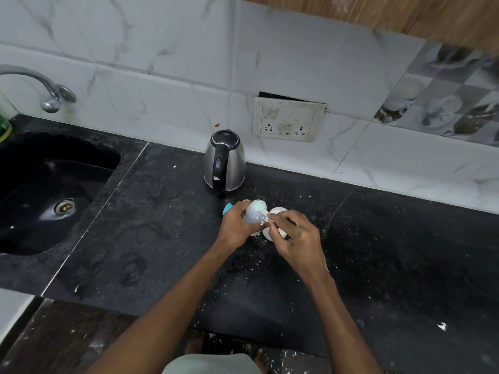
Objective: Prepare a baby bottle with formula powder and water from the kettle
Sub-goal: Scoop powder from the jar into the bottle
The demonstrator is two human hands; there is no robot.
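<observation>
My left hand (235, 226) grips a clear baby bottle (255, 213) that stands open-topped on the black counter (151, 238). Over the bottle's rim my right hand (294, 237) pinches a small white scoop (264, 214), its bowl tipped at the mouth. Bits of white powder cling to the bottle's side. A white formula container (278, 211) sits just behind my right hand, mostly hidden. The bottle's blue cap (227, 209) lies to the left of my left hand. A steel kettle (224, 160) with a black handle and lid stands by the wall, behind the bottle.
A black sink (51, 195) with a chrome tap (40, 87) lies at the left. A wall socket plate (289, 118) sits right of the kettle. White powder specks are scattered on the counter around the bottle. The counter's front edge runs below my forearms.
</observation>
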